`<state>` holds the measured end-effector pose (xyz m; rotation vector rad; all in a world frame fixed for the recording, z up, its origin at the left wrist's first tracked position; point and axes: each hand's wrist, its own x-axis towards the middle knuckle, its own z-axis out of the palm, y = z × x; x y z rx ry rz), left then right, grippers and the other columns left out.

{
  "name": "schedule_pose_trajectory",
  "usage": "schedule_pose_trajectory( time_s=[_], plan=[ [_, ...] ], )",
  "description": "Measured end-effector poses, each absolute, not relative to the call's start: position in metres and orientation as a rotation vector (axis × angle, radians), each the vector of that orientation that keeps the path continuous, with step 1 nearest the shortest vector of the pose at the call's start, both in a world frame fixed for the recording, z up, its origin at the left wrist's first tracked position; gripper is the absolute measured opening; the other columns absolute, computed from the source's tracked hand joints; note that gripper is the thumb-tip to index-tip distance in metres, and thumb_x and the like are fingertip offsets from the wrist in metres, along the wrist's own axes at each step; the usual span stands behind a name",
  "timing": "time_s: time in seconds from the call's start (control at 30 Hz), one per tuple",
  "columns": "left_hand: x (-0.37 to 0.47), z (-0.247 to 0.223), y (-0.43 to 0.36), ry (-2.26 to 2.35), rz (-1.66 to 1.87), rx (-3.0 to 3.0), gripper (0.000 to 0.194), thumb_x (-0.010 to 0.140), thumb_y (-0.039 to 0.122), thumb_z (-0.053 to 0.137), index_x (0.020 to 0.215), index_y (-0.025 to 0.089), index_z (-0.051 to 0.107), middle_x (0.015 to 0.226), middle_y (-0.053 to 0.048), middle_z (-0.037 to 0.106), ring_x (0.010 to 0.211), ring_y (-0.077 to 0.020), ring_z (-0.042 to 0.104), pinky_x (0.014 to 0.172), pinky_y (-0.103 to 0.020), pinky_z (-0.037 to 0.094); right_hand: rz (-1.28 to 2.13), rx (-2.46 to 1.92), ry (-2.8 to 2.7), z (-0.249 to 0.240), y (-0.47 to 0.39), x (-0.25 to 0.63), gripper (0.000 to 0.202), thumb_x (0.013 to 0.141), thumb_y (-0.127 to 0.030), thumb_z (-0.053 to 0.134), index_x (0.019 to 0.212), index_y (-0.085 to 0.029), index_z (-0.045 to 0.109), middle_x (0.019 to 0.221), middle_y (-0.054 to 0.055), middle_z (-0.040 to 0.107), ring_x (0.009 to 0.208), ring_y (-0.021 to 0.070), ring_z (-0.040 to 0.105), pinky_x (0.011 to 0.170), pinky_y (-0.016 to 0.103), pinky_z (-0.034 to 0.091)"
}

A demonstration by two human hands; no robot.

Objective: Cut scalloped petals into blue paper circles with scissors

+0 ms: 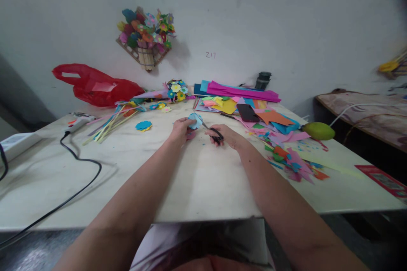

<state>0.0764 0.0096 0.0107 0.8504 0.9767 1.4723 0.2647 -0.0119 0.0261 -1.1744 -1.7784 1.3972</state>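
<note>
View over a person's own arms onto a pale desk; the left hand pinches a small pc of light-blue paper w/ thumb and fingers; the right hand is closed round the black handles of a pair of scissors; blades point up-left, at the paper's right edge; how wide they're parted is too small to tell. The blue paper is held up near the centre of the desk, btwn the two hands; a bit of pink paper shows just under the left hand.

For a clean cut, I'd say: turn the paper w/ the left hand, scissors at a steady angle; cut deep in the blades, not w/ the tips, esp. on curves; fingertips well back from the cut line, b/c the pc is small; short snips prob. best, so the edge doesn't tear.

Writing: on the wall, a small handwritten mark, reads "217" or maybe "Z17"; far right of the desk, a red printed card w/ a pale square pattern, poss. a code, text too blurred to read; the dark phone, lying among coloured paper scraps, shows no legible brand; no readable label on the white tool w/ black cord, left side, either.
</note>
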Motion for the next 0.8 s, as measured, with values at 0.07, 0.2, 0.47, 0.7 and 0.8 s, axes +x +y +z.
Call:
schedule_pose_trajectory(
  time_s=[0.07, 0.2, 0.47, 0.7, 0.8],
  plan=[
    [0.0766, 0.0112, 0.0093, 0.967, 1.474, 0.851, 0.015, 0.052, 0.016, 0.075, 0.063, 0.014, 0.064, 0.066, -0.005, 0.068, 0.059, -0.0148, 0.063, 0.060, -0.027, 0.051, 1.403, -1.173, -1.769, 0.0259, -0.0121, 0.2647, 0.025, 0.094, -0.029, 0.066, 0.075, -0.016, 0.058, 0.057, -0.002, 0.064, 0.040, 0.0065, 0.053, 0.034, 0.017, 0.031],
    [0.0766, 0.0123, 0.0086, 0.948, 1.473, 0.857, 0.016, 0.051, 0.016, 0.075, 0.064, 0.014, 0.065, 0.067, -0.005, 0.069, 0.060, -0.0153, 0.063, 0.058, -0.026, 0.051, 1.426, -1.174, -1.743, 0.0254, -0.0120, 0.2651, 0.020, 0.094, -0.029, 0.066, 0.080, -0.015, 0.061, 0.058, -0.001, 0.064, 0.041, 0.0068, 0.053, 0.034, 0.017, 0.030],
    [0.0771, 0.0137, 0.0067, 0.958, 1.465, 0.856, 0.014, 0.054, 0.014, 0.073, 0.064, 0.014, 0.064, 0.069, -0.006, 0.068, 0.061, -0.0143, 0.063, 0.060, -0.026, 0.052, 1.445, -1.156, -1.715, 0.0231, -0.0116, 0.2652, 0.021, 0.093, -0.033, 0.067, 0.084, -0.015, 0.063, 0.059, -0.001, 0.064, 0.041, 0.0067, 0.053, 0.034, 0.017, 0.029],
    [0.0764, 0.0121, 0.0081, 0.977, 1.460, 0.875, 0.015, 0.055, 0.015, 0.073, 0.066, 0.013, 0.063, 0.069, -0.005, 0.067, 0.061, -0.0141, 0.062, 0.058, -0.025, 0.051, 1.450, -1.164, -1.716, 0.0231, -0.0115, 0.2636, 0.020, 0.094, -0.033, 0.066, 0.085, -0.015, 0.063, 0.058, -0.001, 0.063, 0.041, 0.0063, 0.052, 0.033, 0.016, 0.029],
    [0.0762, 0.0114, 0.0091, 0.979, 1.463, 0.874, 0.014, 0.055, 0.015, 0.072, 0.065, 0.014, 0.062, 0.068, -0.004, 0.066, 0.060, -0.0133, 0.061, 0.058, -0.025, 0.051, 1.431, -1.182, -1.725, 0.0244, -0.0127, 0.2627, 0.020, 0.095, -0.029, 0.064, 0.081, -0.015, 0.061, 0.057, -0.002, 0.062, 0.040, 0.0058, 0.051, 0.033, 0.016, 0.029]
  ],
)
